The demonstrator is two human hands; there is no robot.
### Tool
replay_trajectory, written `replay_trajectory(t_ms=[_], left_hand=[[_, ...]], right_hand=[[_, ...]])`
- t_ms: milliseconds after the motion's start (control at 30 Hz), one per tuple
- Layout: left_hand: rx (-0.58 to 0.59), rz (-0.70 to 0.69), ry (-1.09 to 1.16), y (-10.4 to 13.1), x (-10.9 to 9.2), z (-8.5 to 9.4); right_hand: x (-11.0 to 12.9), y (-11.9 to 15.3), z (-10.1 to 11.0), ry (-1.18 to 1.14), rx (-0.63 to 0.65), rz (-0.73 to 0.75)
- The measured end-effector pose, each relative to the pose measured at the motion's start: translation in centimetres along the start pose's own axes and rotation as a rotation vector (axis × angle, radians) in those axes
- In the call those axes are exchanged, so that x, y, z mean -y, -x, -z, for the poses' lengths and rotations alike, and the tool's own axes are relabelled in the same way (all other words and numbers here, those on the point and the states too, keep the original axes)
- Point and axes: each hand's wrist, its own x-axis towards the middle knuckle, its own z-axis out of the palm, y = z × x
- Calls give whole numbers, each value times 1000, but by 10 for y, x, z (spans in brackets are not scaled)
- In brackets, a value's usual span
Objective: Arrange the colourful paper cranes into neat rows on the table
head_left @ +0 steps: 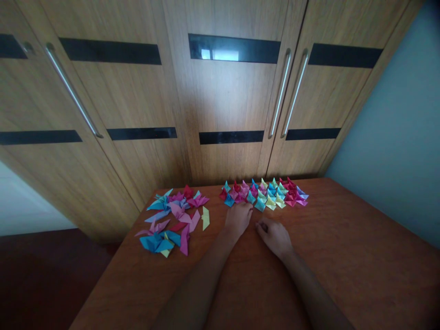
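Observation:
Rows of small folded paper pieces in red, pink, blue, green and yellow [271, 202] stand at the far side of the brown table [330, 256]. My left hand [239, 217] is at the front edge of these rows, its fingers curled near a pink piece; what they hold, if anything, is hidden. To its right, my right hand [274, 234] rests on the table with its fingers curled in, just in front of the rows. A loose pile of flatter folded papers [180, 211] lies on the left, with a yellow one [205, 218] at its right side.
Behind the table rises a wooden wardrobe [227, 101] with dark strips and long metal handles [280, 94]. A pale wall [395, 137] stands on the right. The table's left edge runs beside the loose pile.

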Motion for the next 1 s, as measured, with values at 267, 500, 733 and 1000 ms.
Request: replay_trajectory(t_ms=[267, 500, 733, 1000], left_hand=[[-46, -18, 3, 14, 9, 14], [-123, 77, -98, 36, 58, 70], [-120, 324, -318, 36, 140, 143], [63, 332, -323, 24, 186, 144]], right_hand=[[0, 0, 0, -12, 6, 8], [2, 2, 1, 12, 6, 6], [4, 4, 3, 3, 23, -12], [3, 2, 0, 10, 20, -17]])
